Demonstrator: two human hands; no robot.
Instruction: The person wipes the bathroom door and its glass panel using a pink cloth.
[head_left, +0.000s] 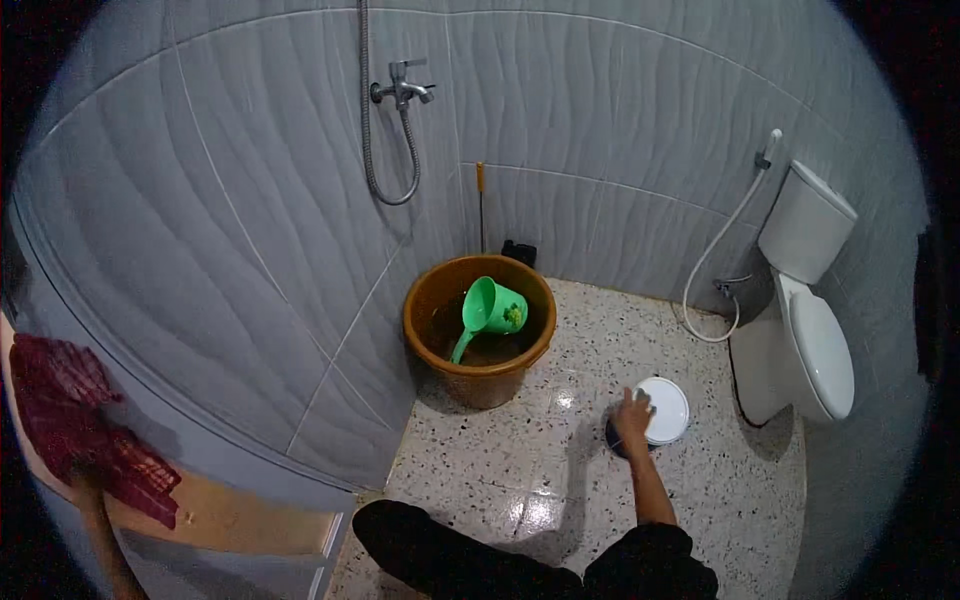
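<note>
My right hand reaches down to the left edge of a round white lid on a dark bucket, which stands on the speckled floor. Its fingers overlap the lid's rim, and whether they grip it is unclear. Far to the left, my left hand is blurred and dark against a dark red cloth. That cloth drapes over a pale wood-coloured ledge. How the left fingers sit on it cannot be made out.
A brown tub of water holds a green dipper. Behind it stand an orange-handled rod and a black object. A white toilet and spray hose are right; a metal tap is above. My dark-clothed leg is in front.
</note>
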